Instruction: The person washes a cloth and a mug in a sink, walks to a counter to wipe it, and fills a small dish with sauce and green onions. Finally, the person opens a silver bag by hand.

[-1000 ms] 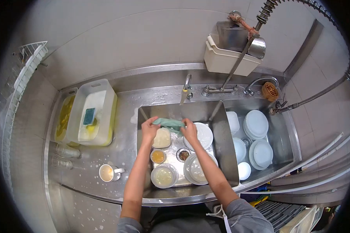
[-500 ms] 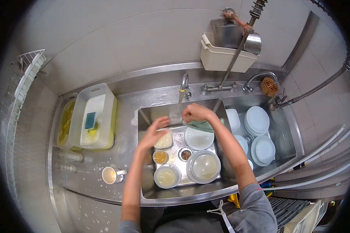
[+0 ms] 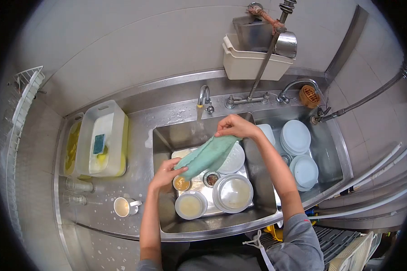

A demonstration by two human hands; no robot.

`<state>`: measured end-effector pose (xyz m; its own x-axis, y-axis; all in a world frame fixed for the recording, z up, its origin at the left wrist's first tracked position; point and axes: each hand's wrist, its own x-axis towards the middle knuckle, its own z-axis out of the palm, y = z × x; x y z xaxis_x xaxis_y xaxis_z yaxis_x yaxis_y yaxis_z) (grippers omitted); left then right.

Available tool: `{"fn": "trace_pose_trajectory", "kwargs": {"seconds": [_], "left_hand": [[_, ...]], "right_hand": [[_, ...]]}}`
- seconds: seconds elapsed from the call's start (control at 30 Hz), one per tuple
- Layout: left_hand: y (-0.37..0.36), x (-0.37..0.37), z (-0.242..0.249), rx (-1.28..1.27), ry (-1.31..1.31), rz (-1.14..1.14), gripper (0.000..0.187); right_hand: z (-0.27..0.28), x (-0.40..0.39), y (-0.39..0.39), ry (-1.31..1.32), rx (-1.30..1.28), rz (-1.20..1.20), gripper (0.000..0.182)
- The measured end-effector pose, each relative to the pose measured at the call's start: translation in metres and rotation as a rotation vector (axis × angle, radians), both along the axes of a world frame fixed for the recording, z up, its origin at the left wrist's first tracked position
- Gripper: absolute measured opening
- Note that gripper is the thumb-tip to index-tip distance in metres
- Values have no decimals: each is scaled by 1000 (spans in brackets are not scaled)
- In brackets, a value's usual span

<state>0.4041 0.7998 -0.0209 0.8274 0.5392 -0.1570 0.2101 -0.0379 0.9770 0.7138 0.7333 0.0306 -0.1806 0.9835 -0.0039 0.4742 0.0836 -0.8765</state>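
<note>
A green cloth point(image 3: 208, 156) is stretched between my two hands above the left sink basin point(image 3: 167, 217). My left hand point(image 3: 168, 172) pinches its lower left end, and my right hand point(image 3: 234, 127) pinches the upper right end. Under the cloth, partly covered by it, lies a white plate point(image 3: 234, 159). A small cup of orange-brown liquid point(image 3: 181, 183) stands just below my left hand. Nearer the front are a bowl of cloudy liquid point(image 3: 191, 206) and a stack of bowls point(image 3: 233, 193). Water runs from the faucet point(image 3: 204, 95) behind the cloth.
In the right basin point(image 3: 328, 153) are stacks of pale plates point(image 3: 296, 137) and bowls point(image 3: 305, 171). On the left counter stand a plastic tub point(image 3: 122, 135) with a sponge point(image 3: 99, 143), a white mug point(image 3: 124, 207) and two glasses point(image 3: 79, 184). A cream bin point(image 3: 253, 64) stands behind.
My left hand, free and spread before, has taken hold of the cloth's other end. The cloth, bunched under my right hand earlier, is now spread out between both hands.
</note>
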Motion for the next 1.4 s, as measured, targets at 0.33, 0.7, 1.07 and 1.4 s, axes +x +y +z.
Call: {"fn": "trace_pose_trajectory", "kwargs": {"seconds": [0.33, 0.7, 1.07, 1.4], "left_hand": [[-10, -13, -44, -989, -770, 415, 28], [-4, -68, -57, -461, -610, 731, 31], [34, -119, -75, 604, 168, 1013, 35], [48, -138, -56, 1290, 558, 752, 38]], "right_hand": [[9, -86, 94, -207, 153, 168, 27], [10, -248, 214, -67, 217, 315, 24], [-119, -477, 338, -548, -597, 759, 20], [-77, -433, 337, -155, -980, 833, 23]]}}
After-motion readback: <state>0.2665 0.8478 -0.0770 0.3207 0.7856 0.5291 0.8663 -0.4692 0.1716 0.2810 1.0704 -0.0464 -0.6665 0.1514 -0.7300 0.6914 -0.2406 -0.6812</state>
